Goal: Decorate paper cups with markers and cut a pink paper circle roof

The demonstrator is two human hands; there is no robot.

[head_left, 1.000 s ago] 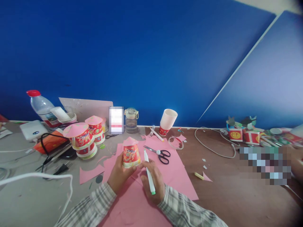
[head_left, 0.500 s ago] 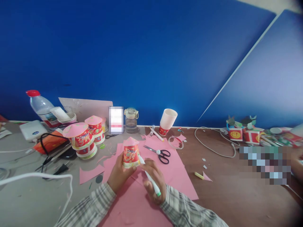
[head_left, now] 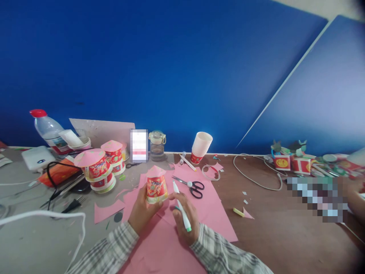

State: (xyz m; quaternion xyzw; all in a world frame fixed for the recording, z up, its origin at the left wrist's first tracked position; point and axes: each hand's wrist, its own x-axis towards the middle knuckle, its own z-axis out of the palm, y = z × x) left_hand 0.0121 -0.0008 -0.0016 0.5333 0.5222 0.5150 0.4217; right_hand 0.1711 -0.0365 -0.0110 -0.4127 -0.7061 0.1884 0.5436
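Note:
My left hand [head_left: 141,211] grips a red printed paper cup [head_left: 156,187] turned upside down and capped with a pink paper cone. The cup stands over a large pink paper sheet [head_left: 205,217]. My right hand [head_left: 186,219] is closed round a white glue stick with a green end [head_left: 181,207], its white tip close to the cup's right side. Black-handled scissors [head_left: 191,185] lie on the pink sheet just beyond my right hand.
Two stacks of finished cone-topped cups [head_left: 98,167] stand at the left, with a water bottle [head_left: 48,129], a white adapter [head_left: 37,158] and black cables nearby. A white cup stack [head_left: 201,146], a glass jar [head_left: 157,144] and a white cord [head_left: 253,175] sit behind. Another person's hand [head_left: 355,196] is at the right edge.
My right hand tilted the glue stick's tip in against the cup, then drew it slightly back and more upright. The cup stayed in my left hand.

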